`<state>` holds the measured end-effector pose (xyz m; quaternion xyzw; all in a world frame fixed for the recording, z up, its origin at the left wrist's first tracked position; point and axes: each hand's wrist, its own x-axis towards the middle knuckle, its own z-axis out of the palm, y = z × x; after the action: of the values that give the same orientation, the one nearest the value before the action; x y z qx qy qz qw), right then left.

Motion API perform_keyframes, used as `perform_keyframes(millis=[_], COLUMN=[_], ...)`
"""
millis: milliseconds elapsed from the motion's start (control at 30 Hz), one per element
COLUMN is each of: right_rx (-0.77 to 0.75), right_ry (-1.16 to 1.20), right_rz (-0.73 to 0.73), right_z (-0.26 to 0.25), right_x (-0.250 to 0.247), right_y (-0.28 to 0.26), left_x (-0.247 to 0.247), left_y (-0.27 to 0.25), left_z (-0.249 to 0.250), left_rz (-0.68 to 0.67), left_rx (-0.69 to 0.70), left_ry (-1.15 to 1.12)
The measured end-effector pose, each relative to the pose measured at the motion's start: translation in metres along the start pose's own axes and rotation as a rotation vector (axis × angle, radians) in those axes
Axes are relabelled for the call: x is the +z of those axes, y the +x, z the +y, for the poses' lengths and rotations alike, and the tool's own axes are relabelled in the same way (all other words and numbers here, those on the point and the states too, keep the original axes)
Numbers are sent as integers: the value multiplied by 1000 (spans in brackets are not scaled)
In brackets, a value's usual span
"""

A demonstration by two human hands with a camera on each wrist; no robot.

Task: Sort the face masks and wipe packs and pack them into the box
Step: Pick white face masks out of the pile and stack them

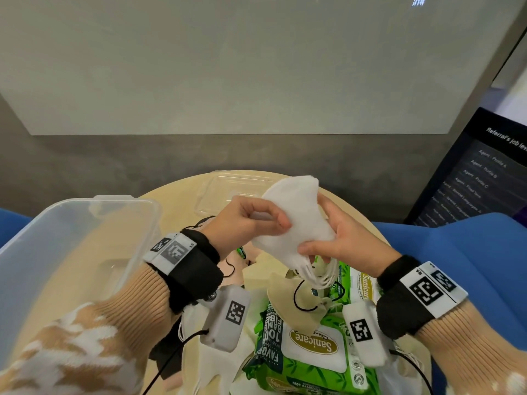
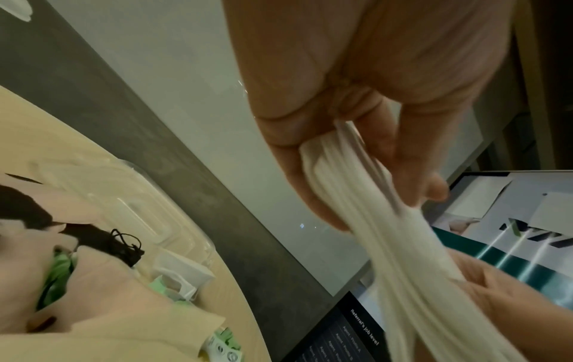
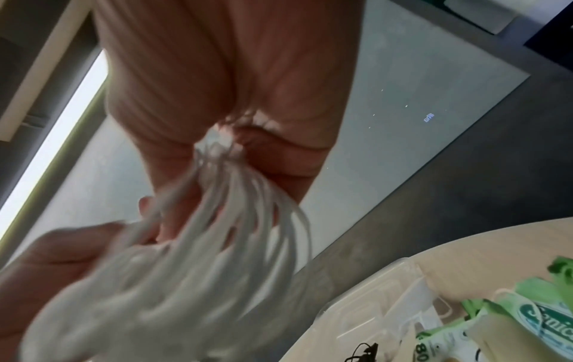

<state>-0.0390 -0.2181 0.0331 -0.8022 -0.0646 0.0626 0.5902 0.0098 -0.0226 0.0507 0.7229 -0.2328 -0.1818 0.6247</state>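
- Above the round table (image 1: 176, 195), both hands held one stack of white face masks (image 1: 296, 212) in the air, clear of everything lying below.
- The left hand (image 1: 245, 220) pinched the stack's edge at its 9 o'clock side, thumb and fingers curled onto the fabric; the left wrist view showed the layered edges clamped between fingers (image 2: 387, 147) and palm.
- The right hand (image 1: 339, 238) gripped the stack from 3 o'clock, low down, thumb across the front, with the white ear loops (image 1: 319, 275) hanging out beneath it toward 6 o'clock.
- The stack's long axis ran from about 1 o'clock at its free top to 7 o'clock at the loops.
- The clear plastic box (image 1: 71, 246) stood open at 9 o'clock from the stack, well apart, and on the left hand's side; that hand looked the nearer one for carrying the masks over.
- Directly below, at 6 o'clock, lay the unsorted pile: green wipe packs (image 1: 308, 346) and beige masks (image 1: 296, 306) with black loops.
- At 12 o'clock beyond the hands lay the clear lid (image 1: 228, 189), flat on the table.
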Motion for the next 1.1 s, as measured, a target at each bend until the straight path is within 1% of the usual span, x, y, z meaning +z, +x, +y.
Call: perform_keyframes(millis=[67, 100, 200, 267, 300, 433, 467, 567, 667, 833, 967, 1033, 1100], right_rx=[-4, 3, 33, 40, 44, 62, 74, 134, 250, 502, 764, 843, 891], right_ry=[-14, -40, -29, -1, 6, -8, -8, -72, -236, -382, -477, -561, -655], right_rz=[-8, 1, 5, -20, -35, -70, -63, -42, -73, -107, -206, -238, -274], right_z=[1, 2, 5, 6, 6, 10, 14, 30, 51, 84, 106, 115, 121], right_x=[4, 5, 2, 0, -1, 1, 1, -7, -20, -38, -43, -42, -39], right_y=[-1, -1, -2, -5, -8, -12, -13, -20, -36, -63, -74, -79, -85], left_x=[6, 7, 7, 4, 3, 11, 12, 12, 9, 10, 16, 19, 21], left_y=[-3, -3, -3, -2, -2, -4, -4, -5, -8, -13, -16, -18, -20], left_z=[0, 0, 1, 2, 2, 1, 0, -3, -3, -4, -5, -5, -6], left_rz=[-53, -58, -3, 42, 39, -88, -82, 40, 111, 140, 140, 129, 124], left_rx=[-17, -22, -21, -14, -15, -65, -72, -80, -95, -114, -129, -135, -138], left_ry=[8, 18, -2, -44, -42, 125, 145, 117, 73, 105, 120, 136, 152])
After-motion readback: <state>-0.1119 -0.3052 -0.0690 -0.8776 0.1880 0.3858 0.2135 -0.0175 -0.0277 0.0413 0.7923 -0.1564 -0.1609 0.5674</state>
